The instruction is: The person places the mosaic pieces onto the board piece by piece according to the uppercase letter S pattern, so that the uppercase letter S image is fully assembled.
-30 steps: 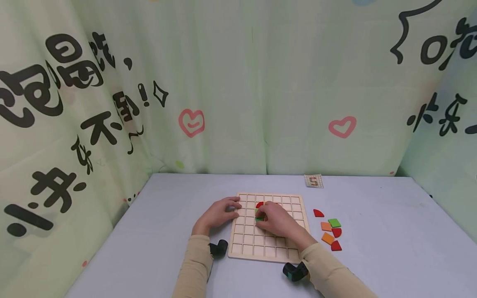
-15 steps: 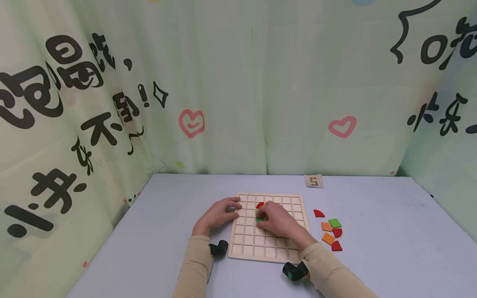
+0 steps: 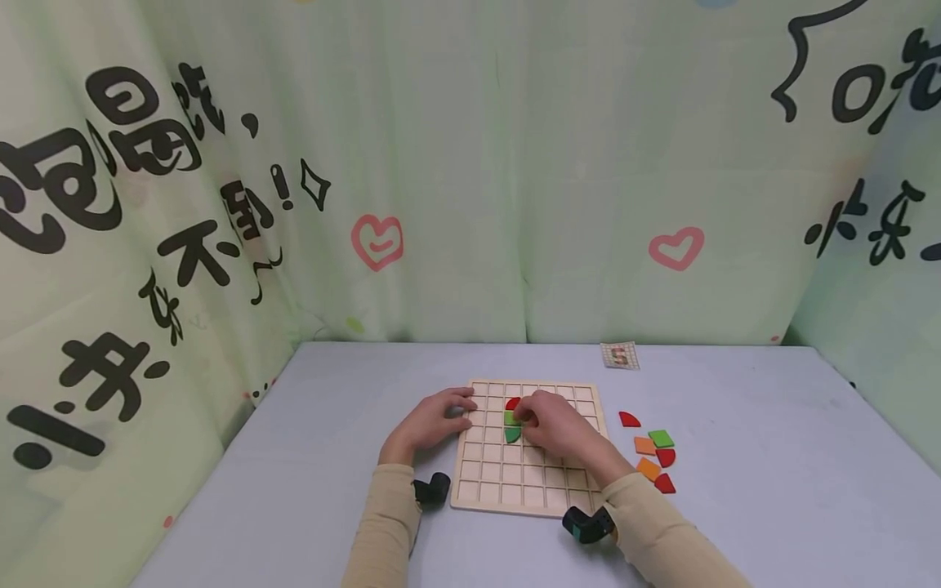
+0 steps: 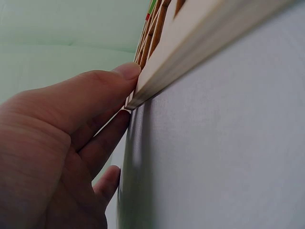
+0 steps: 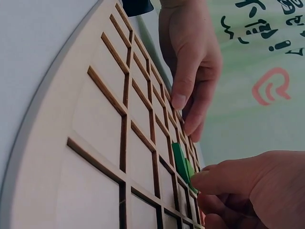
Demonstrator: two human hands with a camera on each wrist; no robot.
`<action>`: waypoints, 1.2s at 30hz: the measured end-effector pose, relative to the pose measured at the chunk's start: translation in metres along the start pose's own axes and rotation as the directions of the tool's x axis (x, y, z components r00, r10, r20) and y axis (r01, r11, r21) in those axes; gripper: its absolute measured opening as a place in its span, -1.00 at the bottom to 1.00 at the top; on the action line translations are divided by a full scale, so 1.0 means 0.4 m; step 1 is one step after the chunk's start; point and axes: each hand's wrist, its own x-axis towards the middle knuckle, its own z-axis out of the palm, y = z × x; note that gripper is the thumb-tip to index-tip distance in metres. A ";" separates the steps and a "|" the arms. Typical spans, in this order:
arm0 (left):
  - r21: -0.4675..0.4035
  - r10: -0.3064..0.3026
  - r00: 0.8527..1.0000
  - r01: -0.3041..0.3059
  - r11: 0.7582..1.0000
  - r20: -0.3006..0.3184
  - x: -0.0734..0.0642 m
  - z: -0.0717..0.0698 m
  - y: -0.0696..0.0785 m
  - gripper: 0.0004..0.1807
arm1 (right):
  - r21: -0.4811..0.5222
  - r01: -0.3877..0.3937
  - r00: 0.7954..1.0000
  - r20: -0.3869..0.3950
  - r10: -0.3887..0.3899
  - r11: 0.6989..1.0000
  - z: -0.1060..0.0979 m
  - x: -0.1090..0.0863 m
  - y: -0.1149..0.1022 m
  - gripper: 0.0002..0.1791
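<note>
Head view: left hand [image 3: 429, 422], fingers relaxed, touches grid board [image 3: 490, 474] along left edge, likely steadying it; right hand [image 3: 556, 426] curls (grip unclear, cannot tell) at light green tile [image 3: 510, 418], on board between red tile [image 3: 511, 403] and dark green tile [image 3: 512, 435].

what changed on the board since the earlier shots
The right hand has shifted slightly right and away from the person, uncovering the dark green piece and more of the light green piece on the grid board. Whether it let anything go is unclear. The left hand stayed at the board's left edge, and the loose pieces on the right stayed put.
</note>
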 end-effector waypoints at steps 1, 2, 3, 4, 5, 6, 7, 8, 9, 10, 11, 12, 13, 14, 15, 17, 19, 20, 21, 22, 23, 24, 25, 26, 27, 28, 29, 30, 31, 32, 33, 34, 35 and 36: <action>0.001 0.004 1.000 -0.004 1.000 -0.001 0.001 -0.001 -0.001 -0.72 | 0.005 0.004 1.000 0.002 -0.004 1.000 -0.001 0.001 0.000 -0.81; 0.000 0.008 1.000 -0.008 1.000 -0.002 0.001 -0.001 -0.001 -0.72 | 0.006 0.012 1.000 0.006 -0.012 1.000 0.000 0.001 -0.001 -0.83; -0.002 0.011 1.000 -0.011 1.000 -0.002 0.001 -0.001 -0.002 -0.72 | 0.011 0.020 1.000 0.012 -0.020 1.000 0.000 0.000 -0.001 -0.85; -0.003 0.014 1.000 -0.014 1.000 -0.001 0.001 -0.001 -0.003 -0.72 | 0.016 0.030 0.999 0.017 -0.030 0.999 0.001 0.000 -0.002 -0.87; -0.006 0.015 1.000 -0.015 1.000 -0.001 0.000 -0.001 -0.003 -0.72 | 0.021 0.041 0.999 0.022 -0.041 0.999 0.003 -0.001 -0.002 -0.88; -0.009 0.017 1.000 -0.017 1.000 0.000 0.000 -0.001 -0.003 -0.73 | 0.023 0.050 0.998 0.026 -0.051 0.998 0.005 -0.002 -0.003 -0.88; -0.013 0.018 1.000 -0.018 1.000 0.000 -0.001 0.000 -0.003 -0.73 | 0.019 0.060 0.998 0.029 -0.060 0.998 0.007 -0.003 -0.003 -0.88; -0.016 0.018 1.000 -0.018 1.000 0.001 -0.001 0.000 -0.003 -0.73 | 0.014 0.069 0.997 0.028 -0.069 0.998 0.009 -0.004 -0.003 -0.88; -0.017 0.018 1.000 -0.018 1.000 0.001 -0.002 0.000 -0.003 -0.73 | 0.009 0.075 0.997 0.025 -0.075 0.997 0.010 -0.004 -0.004 -0.87; -0.016 0.018 1.000 -0.018 1.000 0.001 -0.002 0.000 -0.002 -0.73 | 0.001 0.081 0.996 0.022 -0.081 0.997 0.013 -0.004 -0.004 -0.87; -0.016 0.018 1.000 -0.018 1.000 0.001 -0.003 0.000 -0.002 -0.73 | -0.006 0.084 0.996 0.017 -0.084 0.996 0.014 -0.004 -0.004 -0.86; -0.014 0.017 1.000 -0.017 1.000 0.000 -0.003 0.001 -0.001 -0.73 | -0.016 0.087 0.996 0.013 -0.086 0.996 0.016 -0.004 -0.005 -0.86; -0.011 0.018 1.000 -0.018 1.000 0.001 -0.003 0.000 -0.001 -0.73 | -0.024 0.087 0.996 0.007 -0.087 0.996 0.017 -0.004 -0.005 -0.86; -0.008 0.018 1.000 -0.018 1.000 0.000 -0.003 0.000 0.000 -0.73 | -0.031 0.086 0.996 0.000 -0.086 0.996 0.018 -0.003 -0.005 -0.86; -0.006 0.017 1.000 -0.017 1.000 0.000 -0.003 0.000 0.000 -0.73 | -0.034 0.079 0.997 -0.004 -0.079 0.996 0.019 -0.003 -0.005 -0.86; -0.004 0.016 1.000 -0.016 1.000 0.000 -0.002 0.000 0.000 -0.73 | -0.039 0.070 0.997 -0.011 -0.070 0.997 0.020 -0.002 -0.006 -0.87; -0.003 0.016 1.000 -0.016 1.000 0.001 -0.001 -0.001 0.000 -0.73 | -0.040 0.064 0.998 -0.016 -0.065 0.997 0.021 -0.001 -0.005 -0.88; -0.004 0.015 1.000 -0.015 1.000 0.000 0.000 -0.001 -0.001 -0.73 | -0.037 0.063 0.998 -0.018 -0.064 0.997 0.021 -0.001 -0.005 -0.88; -0.004 0.017 1.000 -0.017 1.000 0.000 0.000 -0.002 -0.002 -0.73 | -0.035 0.064 0.998 -0.018 -0.064 0.997 0.020 -0.001 -0.005 -0.88; -0.003 0.020 1.000 -0.020 1.000 0.000 0.001 -0.002 -0.002 -0.73 | -0.035 0.067 0.998 -0.020 -0.067 0.997 0.021 0.000 -0.004 -0.89; -0.002 0.023 1.000 -0.023 1.000 0.001 0.001 -0.002 -0.003 -0.73 | -0.035 0.069 0.997 -0.020 -0.069 0.997 0.020 0.000 -0.004 -0.89; 0.000 0.026 1.000 -0.026 1.000 0.000 0.002 -0.003 -0.004 -0.73 | -0.035 0.071 0.997 -0.021 -0.072 0.997 0.020 0.000 -0.004 -0.89; 0.001 0.029 1.000 -0.029 1.000 0.000 0.002 -0.003 -0.004 -0.73 | -0.037 0.074 0.997 -0.023 -0.075 0.997 0.020 0.000 -0.004 -0.89; 0.000 0.032 0.999 -0.032 0.999 0.000 0.002 -0.003 -0.004 -0.73 | -0.038 0.076 0.997 -0.023 -0.077 0.996 0.020 0.000 -0.004 -0.89; 0.001 0.033 0.999 -0.033 0.999 0.000 0.002 -0.003 -0.004 -0.73 | -0.039 0.076 0.997 -0.023 -0.077 0.996 0.020 0.000 -0.005 -0.89; 0.001 0.034 0.999 -0.034 0.999 0.000 0.002 -0.004 -0.004 -0.73 | -0.039 0.077 0.997 -0.023 -0.077 0.996 0.020 0.000 -0.005 -0.89; 0.001 0.033 0.999 -0.033 0.999 0.000 0.002 -0.004 -0.004 -0.72 | -0.036 0.075 0.997 -0.023 -0.076 0.997 0.020 0.000 -0.006 -0.89; 0.001 0.031 1.000 -0.031 1.000 0.001 0.001 -0.004 -0.003 -0.72 | -0.034 0.073 0.997 -0.021 -0.074 0.997 0.021 0.001 -0.006 -0.88; 0.000 0.031 1.000 -0.031 1.000 0.001 0.001 -0.004 -0.003 -0.72 | -0.034 0.072 0.997 -0.020 -0.072 0.997 0.022 0.001 -0.005 -0.88; -0.001 0.030 1.000 -0.030 1.000 0.001 0.000 -0.004 -0.003 -0.72 | -0.031 0.069 0.997 -0.018 -0.070 0.997 0.023 0.002 -0.006 -0.88; -0.001 0.028 1.000 -0.028 1.000 0.002 0.000 -0.003 -0.003 -0.72 | -0.029 0.067 0.998 -0.017 -0.068 0.997 0.023 0.001 -0.006 -0.88; -0.001 0.026 1.000 -0.026 1.000 0.003 0.000 -0.003 -0.003 -0.72 | -0.028 0.067 0.998 -0.018 -0.068 0.997 0.024 0.001 -0.006 -0.88; -0.003 0.024 1.000 -0.024 1.000 0.003 0.000 -0.003 -0.003 -0.72 | -0.028 0.064 0.998 -0.018 -0.065 0.998 0.025 0.001 -0.006 -0.88; -0.004 0.026 1.000 -0.026 1.000 0.003 0.000 -0.002 -0.003 -0.72 | -0.031 0.064 0.998 -0.020 -0.064 0.997 0.025 0.001 -0.007 -0.88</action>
